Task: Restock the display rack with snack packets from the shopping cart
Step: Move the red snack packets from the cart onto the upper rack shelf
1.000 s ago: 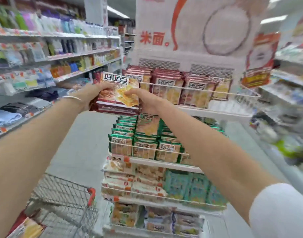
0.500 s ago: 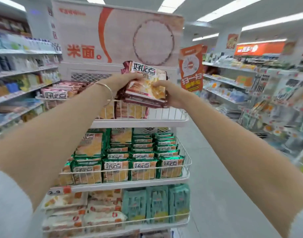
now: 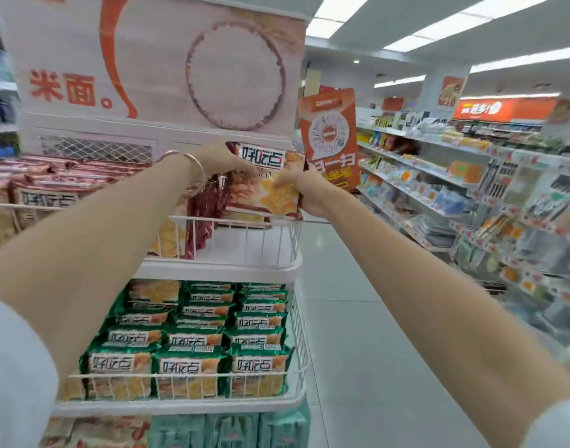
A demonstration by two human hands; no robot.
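Observation:
A stack of red snack packets point(image 3: 264, 185) with cracker pictures hangs over the right end of the white display rack's top shelf point(image 3: 244, 247). My left hand point(image 3: 223, 163), with bracelets at the wrist, grips the stack's upper left edge. My right hand point(image 3: 306, 192) grips its right side, fingers over the front. Other red packets point(image 3: 64, 182) fill the left part of the top shelf. The shelf floor under the held stack is bare. The shopping cart is out of view.
Green packets point(image 3: 190, 367) fill the rack's second shelf, teal and orange ones point(image 3: 225, 431) the third. A big sign point(image 3: 154, 59) tops the rack. An orange QR sign point(image 3: 330, 134) stands behind it. Store shelving point(image 3: 471, 195) lines the aisle on the right.
Both hands have carried the stack of packets rightward along the top shelf and down toward its bare right end. The view has swung away from the cart.

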